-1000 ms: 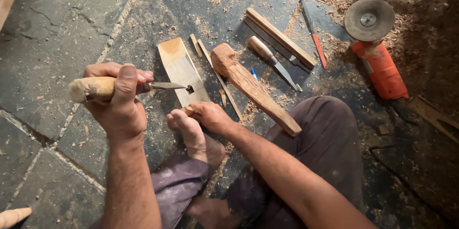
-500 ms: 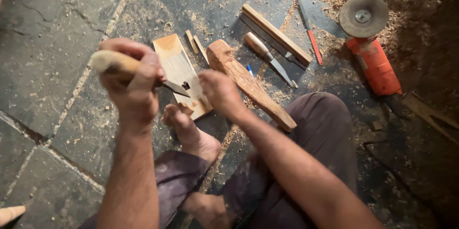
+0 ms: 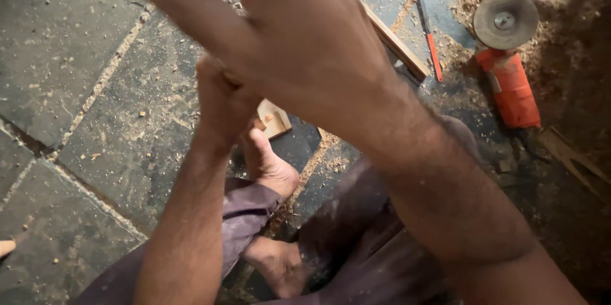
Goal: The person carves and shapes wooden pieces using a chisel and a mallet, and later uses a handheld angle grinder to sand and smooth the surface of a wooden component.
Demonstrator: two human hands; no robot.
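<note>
Soft, even daylight on the stone floor (image 3: 95,88); the raised right hand (image 3: 286,31) looms blurred (too close), upper-right corner dim.

We see a small pale wooden block (image 3: 273,119) lying flat on the floor. It sits just below our raised hands, beside our foot.

Angle grinder (image 3: 509,63) lies on floor (image 3: 95,88). Left of it: file (image 3: 429,37), then wooden strip (image 3: 394,44). Farther left, small wood block (image 3: 273,119), behind foot (image 3: 270,165).
</note>
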